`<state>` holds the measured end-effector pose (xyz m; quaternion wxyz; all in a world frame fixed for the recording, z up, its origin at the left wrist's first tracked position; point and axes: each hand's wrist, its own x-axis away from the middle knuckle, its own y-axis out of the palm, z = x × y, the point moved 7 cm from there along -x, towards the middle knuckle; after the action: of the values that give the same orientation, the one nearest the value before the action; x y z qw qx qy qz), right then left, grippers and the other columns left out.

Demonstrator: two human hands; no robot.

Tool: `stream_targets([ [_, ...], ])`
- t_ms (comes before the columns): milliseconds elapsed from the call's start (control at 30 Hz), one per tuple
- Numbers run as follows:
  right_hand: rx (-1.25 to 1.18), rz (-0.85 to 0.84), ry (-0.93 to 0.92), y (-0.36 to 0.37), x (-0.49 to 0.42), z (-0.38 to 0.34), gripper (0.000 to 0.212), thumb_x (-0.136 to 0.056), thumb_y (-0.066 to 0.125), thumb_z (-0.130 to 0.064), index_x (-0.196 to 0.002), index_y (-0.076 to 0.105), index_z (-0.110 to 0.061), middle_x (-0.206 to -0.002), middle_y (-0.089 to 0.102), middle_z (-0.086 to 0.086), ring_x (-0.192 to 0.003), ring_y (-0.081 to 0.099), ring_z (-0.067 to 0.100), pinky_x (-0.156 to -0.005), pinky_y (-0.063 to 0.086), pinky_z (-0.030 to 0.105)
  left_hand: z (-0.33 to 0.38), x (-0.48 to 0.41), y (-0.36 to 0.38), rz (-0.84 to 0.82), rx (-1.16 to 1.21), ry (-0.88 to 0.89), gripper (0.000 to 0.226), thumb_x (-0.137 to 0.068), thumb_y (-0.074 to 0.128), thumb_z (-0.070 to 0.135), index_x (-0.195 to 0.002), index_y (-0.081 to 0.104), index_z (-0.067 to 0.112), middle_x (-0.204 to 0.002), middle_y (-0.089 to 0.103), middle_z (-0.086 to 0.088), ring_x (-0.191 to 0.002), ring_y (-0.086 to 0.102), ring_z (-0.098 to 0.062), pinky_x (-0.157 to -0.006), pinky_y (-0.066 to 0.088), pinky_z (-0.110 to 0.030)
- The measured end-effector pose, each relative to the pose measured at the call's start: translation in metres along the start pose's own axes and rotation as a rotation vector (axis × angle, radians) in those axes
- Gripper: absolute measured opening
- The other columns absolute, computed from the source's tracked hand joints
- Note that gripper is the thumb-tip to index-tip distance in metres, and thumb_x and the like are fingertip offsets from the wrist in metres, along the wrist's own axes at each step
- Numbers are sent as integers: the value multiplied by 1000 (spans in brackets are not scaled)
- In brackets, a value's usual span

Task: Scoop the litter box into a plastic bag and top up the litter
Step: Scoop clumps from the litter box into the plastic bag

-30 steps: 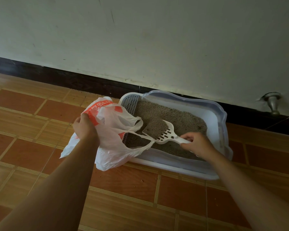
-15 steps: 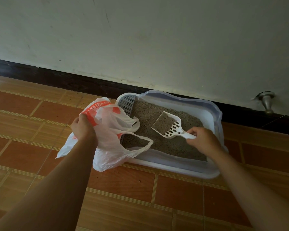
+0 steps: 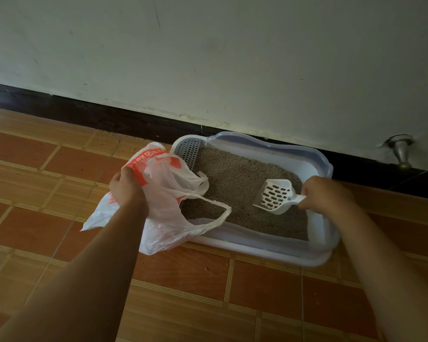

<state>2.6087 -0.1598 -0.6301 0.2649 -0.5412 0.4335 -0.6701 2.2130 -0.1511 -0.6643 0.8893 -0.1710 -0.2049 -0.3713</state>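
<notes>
A white litter box (image 3: pixel 257 245) with a bluish rim sits on the tiled floor against the wall, filled with grey-brown litter (image 3: pixel 235 178). My left hand (image 3: pixel 127 187) grips the edge of a white plastic bag (image 3: pixel 168 218) with orange print. The bag hangs over the box's left front corner, one handle loop draped onto the litter. My right hand (image 3: pixel 324 193) grips the handle of a white slotted scoop (image 3: pixel 274 196). The scoop is tilted above the right side of the litter, and its slotted pan looks nearly empty.
A grey perforated insert (image 3: pixel 188 150) fills the box's back left corner. A dark baseboard (image 3: pixel 109 117) runs along the wall behind. A metal doorstop (image 3: pixel 402 154) sticks out of the wall to the right. Orange and tan floor tiles (image 3: pixel 208 292) lie in front.
The scoop has moved right, from beside the bag's opening to the right side of the box, and the litter it carried is gone. My left hand and the bag stayed about where they were.
</notes>
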Motion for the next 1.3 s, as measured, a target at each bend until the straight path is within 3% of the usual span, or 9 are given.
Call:
stream_targets([
  [100, 28, -54, 63, -5, -1, 7, 23, -78, 69, -25, -93, 60, -11, -78, 58, 5, -71, 57, 19, -63, 48, 29, -1, -1, 1, 2, -12, 1, 43, -98, 36, 24, -131, 49, 0, -130, 54, -20, -122, 51, -32, -97, 46, -35],
  [233, 7, -98, 115, -8, 2, 15, 21, -78, 69, -23, -82, 53, -9, -72, 54, 6, -63, 52, 17, -53, 40, 24, -1, -1, 3, -4, -13, 5, 42, -98, 36, 24, -131, 50, 1, -129, 56, -19, -120, 53, -30, -92, 47, -32],
  [467, -111, -238, 148, 16, 10, 8, 33, -91, 51, -9, -123, 47, -2, -98, 58, 16, -84, 63, 26, -54, 44, 26, -5, 2, 14, -31, -8, -14, 40, -99, 37, 32, -132, 49, 13, -125, 58, -7, -114, 54, -23, -92, 46, -34],
  [533, -111, -255, 167, 24, 6, 8, 36, -92, 48, -7, -127, 45, -2, -101, 56, 17, -92, 60, 26, -65, 47, 28, -5, 4, 19, -35, -14, -7, 39, -99, 36, 31, -131, 50, 13, -124, 58, -7, -112, 55, -22, -90, 46, -32],
  [667, -97, -190, 196, 35, -2, 8, 39, -92, 48, -9, -130, 44, -4, -78, 45, 8, -95, 55, 23, -83, 49, 31, -5, 5, 24, -38, -28, 3, 40, -99, 35, 31, -131, 51, 13, -124, 59, -7, -112, 55, -21, -86, 45, -30],
  [867, -71, -40, 177, 54, -11, 7, 32, -93, 44, -7, -124, 52, -3, -119, 58, 15, -108, 57, 27, -74, 42, 30, -7, 0, 25, -49, -35, -1, 40, -99, 35, 32, -129, 52, 13, -123, 60, -8, -111, 56, -22, -88, 47, -32],
  [1067, -215, 21, 251, 70, -20, 8, 27, -95, 43, -6, -118, 56, 1, -115, 61, 17, -104, 59, 30, -72, 41, 30, -6, -3, 20, -43, -24, 4, 41, -97, 36, 29, -129, 53, 8, -123, 60, -12, -112, 57, -25, -83, 47, -30],
  [1200, -286, 36, 291, 77, -25, 10, 30, -96, 41, -6, -122, 52, 3, -121, 58, 20, -110, 56, 33, -82, 46, 35, -7, -9, 16, -39, -34, -2, 41, -98, 36, 31, -129, 52, 10, -125, 60, -11, -114, 57, -25, -87, 48, -32],
  [1300, -337, 78, 286, 79, -27, 7, 31, -96, 40, -5, -124, 49, 4, -119, 58, 21, -107, 57, 36, -78, 46, 36, -7, -7, 14, -33, -36, -6, 39, -99, 36, 31, -129, 53, 12, -123, 60, -9, -112, 56, -23, -92, 48, -35],
])
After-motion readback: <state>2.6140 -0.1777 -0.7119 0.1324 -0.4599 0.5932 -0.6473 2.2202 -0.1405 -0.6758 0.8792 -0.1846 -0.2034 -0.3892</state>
